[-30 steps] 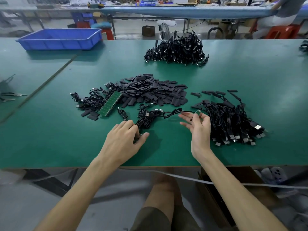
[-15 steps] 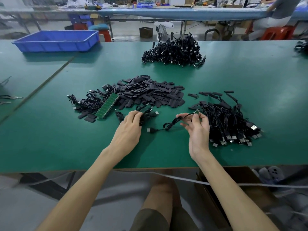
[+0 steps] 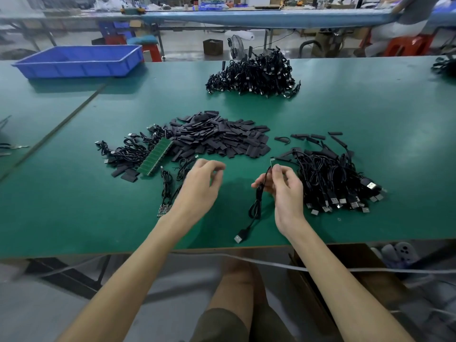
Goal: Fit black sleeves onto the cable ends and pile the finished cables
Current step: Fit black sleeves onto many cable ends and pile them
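Cable [image 3: 256,206], seemingly light and limp, pinched just under its bare board tip [image 3: 271,161] by right hand [image 3: 283,188], USB plug [image 3: 238,238] resting on table [image 3: 370,119] at six o'clock; left hand [image 3: 202,183] loosely curled, apparently empty; sleeve pile [image 3: 222,139] at twelve o'clock, flimsy, best nipped edgewise.

No legible writing at the cable-sleeving surface

Marks, if any, on the green circuit-board strip [image 3: 156,156], the tiny board tipping the cable [image 3: 256,209] pinched in the right hand [image 3: 287,191], the metal plugs of the cable pile [image 3: 328,178], the blue tray [image 3: 79,61] and the cardboard box [image 3: 212,46] on the floor beyond are too small or blurred to read.
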